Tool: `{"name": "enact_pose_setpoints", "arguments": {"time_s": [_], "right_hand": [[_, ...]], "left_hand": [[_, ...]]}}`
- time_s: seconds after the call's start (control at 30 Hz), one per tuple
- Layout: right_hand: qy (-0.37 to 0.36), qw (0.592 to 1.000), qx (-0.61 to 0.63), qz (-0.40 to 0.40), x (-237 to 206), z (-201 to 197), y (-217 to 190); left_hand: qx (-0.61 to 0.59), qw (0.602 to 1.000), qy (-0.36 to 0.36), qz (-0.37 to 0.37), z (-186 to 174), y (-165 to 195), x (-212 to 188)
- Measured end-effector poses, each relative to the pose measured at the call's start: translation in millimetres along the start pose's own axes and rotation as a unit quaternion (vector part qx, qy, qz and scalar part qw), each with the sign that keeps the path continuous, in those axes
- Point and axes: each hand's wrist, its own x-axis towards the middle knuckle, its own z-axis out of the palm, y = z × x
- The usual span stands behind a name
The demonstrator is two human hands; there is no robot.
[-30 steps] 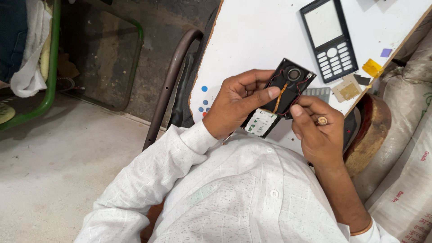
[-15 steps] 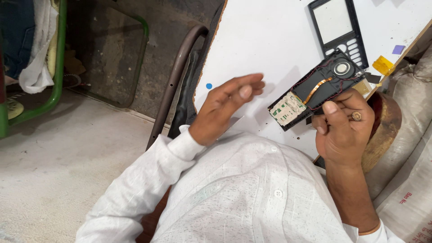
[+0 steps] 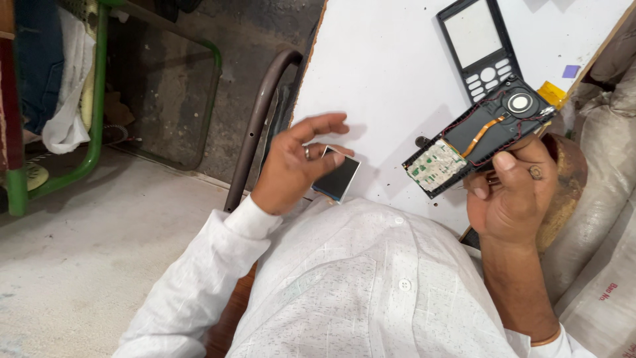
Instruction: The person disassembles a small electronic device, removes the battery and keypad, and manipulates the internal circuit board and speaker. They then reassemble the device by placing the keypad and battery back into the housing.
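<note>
The right hand [image 3: 513,192] grips an opened phone body [image 3: 478,136] from below, tilted above the white table [image 3: 391,73] — black frame, orange ribbon cable down the middle, thin red wire along the edges, round speaker at the far end, pale circuit patch at the near end. The left hand [image 3: 295,166] holds a small dark display panel [image 3: 338,174] at the table's near edge, thumb and curled fingers on it, the other fingers spread loosely. Just beyond the phone body lies a black front cover with keypad [image 3: 478,50], beside a yellow scrap [image 3: 553,93].
</note>
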Motion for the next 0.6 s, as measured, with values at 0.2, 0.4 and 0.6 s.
{"name": "enact_pose_setpoints", "arguments": {"time_s": [0.2, 0.4, 0.6], "right_hand": [[-0.009, 1.000, -0.007, 0.000, -16.7, -53.8, 16.6], [-0.003, 1.000, -0.011, -0.001, -20.9, -24.4, -4.6], [-0.001, 1.000, -0.024, -0.004, -35.8, 10.6, -8.8]], "left_hand": [[-0.294, 0.953, -0.010, -0.069, 21.5, -63.3, 19.7], [-0.487, 0.858, -0.121, -0.108, 15.9, -29.5, 16.7], [-0.518, 0.841, -0.119, -0.103, -5.7, -17.3, 1.4]]}}
